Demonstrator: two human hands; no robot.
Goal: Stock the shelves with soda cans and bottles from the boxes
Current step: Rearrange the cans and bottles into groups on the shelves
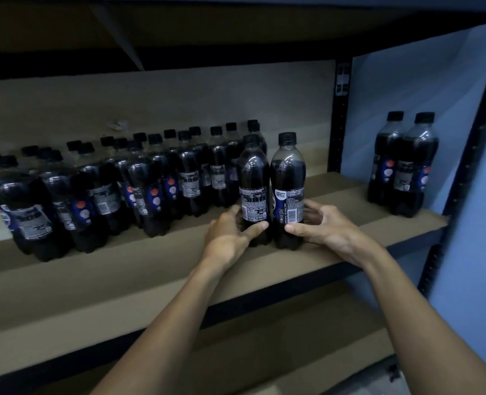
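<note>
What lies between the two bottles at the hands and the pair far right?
Only the right hand, round its bottle, then bare shelf board; the head view shows it.

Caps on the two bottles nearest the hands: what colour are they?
Black. The cap of the right bottle shows it best, in the head view.

- Right front bottle [288, 172]: the label carries a white roundel [282, 194] with the figure "100" legible; the small lettering around the figure is too blurred to read. Barcode [292, 214] below the roundel, digits illegible.
- Left front bottle [253, 172], touching it on the left: white fine-print panel [253, 208], unreadable.
- Bottle rows [156, 178], further left of it: blue labels with round emblems, no lettering legible.
- Bottle pair [401, 166], well to its right: similar labels, unreadable.
</note>
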